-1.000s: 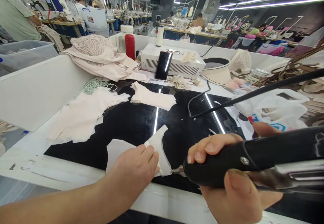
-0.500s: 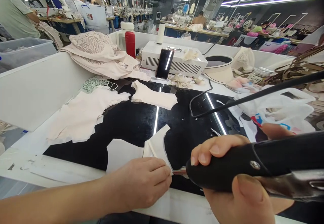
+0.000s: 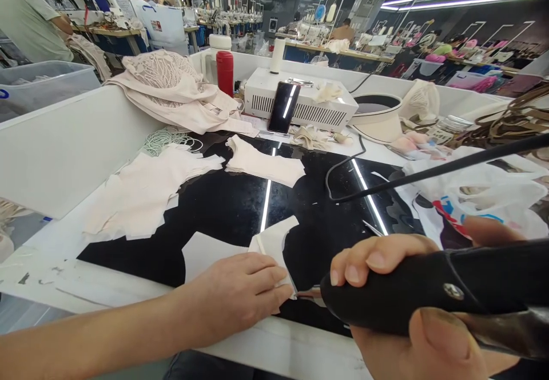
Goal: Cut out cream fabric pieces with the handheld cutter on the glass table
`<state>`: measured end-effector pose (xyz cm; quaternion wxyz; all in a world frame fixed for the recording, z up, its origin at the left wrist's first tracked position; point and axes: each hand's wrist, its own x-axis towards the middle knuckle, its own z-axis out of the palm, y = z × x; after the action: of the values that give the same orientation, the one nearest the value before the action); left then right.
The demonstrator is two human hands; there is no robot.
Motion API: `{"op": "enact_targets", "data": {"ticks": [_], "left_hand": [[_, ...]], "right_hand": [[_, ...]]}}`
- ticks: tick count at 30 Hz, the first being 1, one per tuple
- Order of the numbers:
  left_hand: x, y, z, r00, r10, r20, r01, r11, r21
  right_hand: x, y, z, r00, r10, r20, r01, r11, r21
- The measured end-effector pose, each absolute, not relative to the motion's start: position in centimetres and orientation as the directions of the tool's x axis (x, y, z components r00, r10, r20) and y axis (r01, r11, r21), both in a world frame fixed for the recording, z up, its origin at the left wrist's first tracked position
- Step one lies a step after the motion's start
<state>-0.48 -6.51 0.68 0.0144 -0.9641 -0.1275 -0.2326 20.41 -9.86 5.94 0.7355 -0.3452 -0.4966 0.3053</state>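
My right hand (image 3: 429, 305) is wrapped round a thick black hand tool (image 3: 386, 294), its thumb on the near side. From the tool's nose a thin metal tip (image 3: 311, 294) points left and meets the edge of a pale cloth piece (image 3: 274, 237), beside my left fingertips. My left hand (image 3: 244, 294) has its bent fingers on this piece, thumb hidden, holding it near the table's front edge. A wider white piece (image 3: 206, 254) lies beside and partly under the left hand. The tool's black cord (image 3: 429, 179) rises across the right side.
Stacks of cream cut pieces (image 3: 132, 191) and a smaller stack (image 3: 266, 161) lie on the black tabletop (image 3: 223, 208). Behind stand a vented white box (image 3: 300, 105), a phone (image 3: 283, 108) and a red bottle (image 3: 225, 74). Tweezers (image 3: 372, 228) and a plastic bag (image 3: 484, 179) are at right.
The view has shifted slightly. My left fingers look flatter and more stretched over the cloth. The tool's tip stays at the cloth's edge.
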Motion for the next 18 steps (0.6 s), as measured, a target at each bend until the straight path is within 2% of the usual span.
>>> {"op": "enact_targets", "data": {"ticks": [5,12,18], "left_hand": [[-0.7,-6.7,0.4,0.852,0.272,0.447,0.277,-0.959,0.055],[-0.7,-6.8,0.1,0.823,0.308,0.477,0.298,-0.949,0.099],[-0.7,-6.9,-0.1,0.810,0.337,0.479,0.325,-0.939,0.110]], "right_hand": [[19.2,-9.5,7.1,0.389,0.750,0.535,-0.181,0.631,-0.754],[19.0,-8.7,7.5,0.474,0.745,0.469,-0.148,0.592,-0.792],[18.8,-8.1,6.3,0.397,0.781,0.483,-0.062,0.547,-0.835]]}}
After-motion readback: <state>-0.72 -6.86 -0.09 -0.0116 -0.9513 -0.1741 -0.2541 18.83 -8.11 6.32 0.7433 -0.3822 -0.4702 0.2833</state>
